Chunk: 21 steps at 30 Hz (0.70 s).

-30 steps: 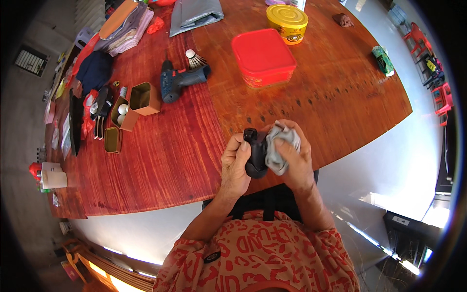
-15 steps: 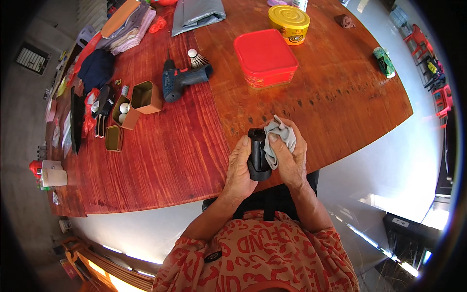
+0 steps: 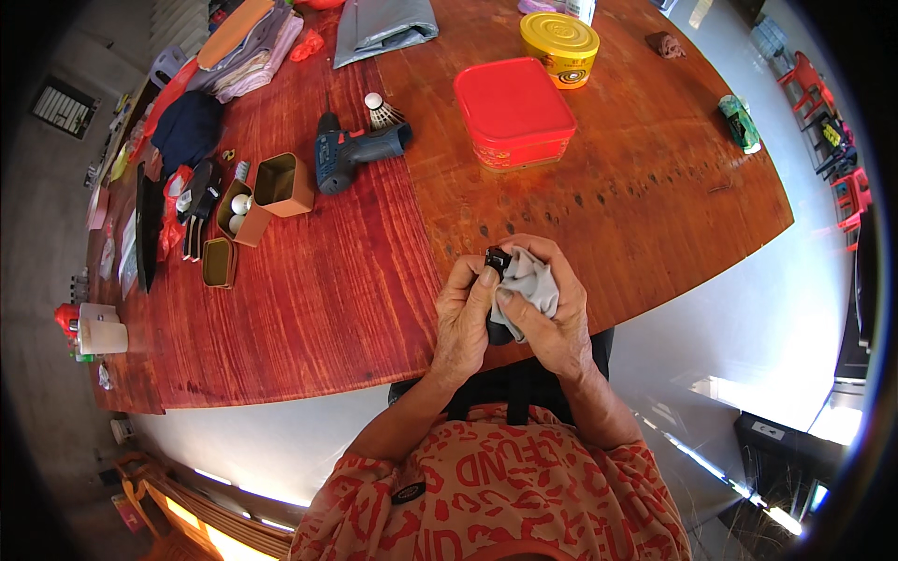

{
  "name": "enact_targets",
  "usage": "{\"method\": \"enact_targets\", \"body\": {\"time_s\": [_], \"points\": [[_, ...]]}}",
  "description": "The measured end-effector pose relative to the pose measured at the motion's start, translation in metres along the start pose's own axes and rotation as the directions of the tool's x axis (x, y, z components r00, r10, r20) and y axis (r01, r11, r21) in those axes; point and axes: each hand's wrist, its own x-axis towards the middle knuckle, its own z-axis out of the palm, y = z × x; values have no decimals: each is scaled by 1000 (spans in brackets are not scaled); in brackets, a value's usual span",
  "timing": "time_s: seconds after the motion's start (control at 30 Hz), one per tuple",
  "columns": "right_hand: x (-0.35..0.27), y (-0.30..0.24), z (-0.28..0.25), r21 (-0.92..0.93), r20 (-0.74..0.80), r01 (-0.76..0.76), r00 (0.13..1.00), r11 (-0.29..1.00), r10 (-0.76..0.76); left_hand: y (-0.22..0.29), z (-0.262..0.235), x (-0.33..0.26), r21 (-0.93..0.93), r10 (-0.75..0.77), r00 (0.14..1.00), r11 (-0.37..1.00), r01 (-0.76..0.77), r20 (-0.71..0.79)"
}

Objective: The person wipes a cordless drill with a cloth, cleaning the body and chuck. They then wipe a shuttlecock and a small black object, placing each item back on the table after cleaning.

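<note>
Close to the table's near edge, my left hand (image 3: 462, 316) is closed round a small black oblong device (image 3: 497, 261), its thumb pressed along the side. Small pale details show on the device's upper end; its exact kind is unclear. In my right hand (image 3: 558, 323) a crumpled light grey cloth (image 3: 529, 283) is pinched against the device's right side, thumb on top. The cloth and fingers hide most of the device, though a dark bit of its lower end shows below them.
Beyond my hands stand a red lidded box (image 3: 514, 112) and a yellow round tin (image 3: 559, 47). A cordless drill (image 3: 348, 154) lies beside a shuttlecock (image 3: 382, 110). Open tins (image 3: 284, 184), folded cloths (image 3: 251, 56) and a white cup (image 3: 101, 335) occupy the left side of the wooden table (image 3: 309, 318).
The device has turned and tilted in my hands, bringing its upper end into view. My right hand has moved the cloth left and down over it, covering more of its side.
</note>
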Motion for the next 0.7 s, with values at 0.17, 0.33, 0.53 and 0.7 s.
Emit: {"method": "enact_targets", "body": {"time_s": [0.17, 0.33, 0.53, 0.7], "points": [[8, 5, 1, 412, -50, -233, 959, 881, 277, -2, 0, -2, -65, -46, 999, 997, 47, 15], [2, 14, 9, -214, -66, -18, 998, 977, 4, -6, -2, 3, -205, -92, 989, 976, 67, -115], [-1, 12, 8, -107, 25, -143, 989, 984, 147, -18, -13, 1, -198, -44, 992, 980, 21, -116], [-1, 18, -3, 363, 149, -352, 936, 863, 319, -22, -14, -1, -221, -37, 990, 975, 7, -136]]}}
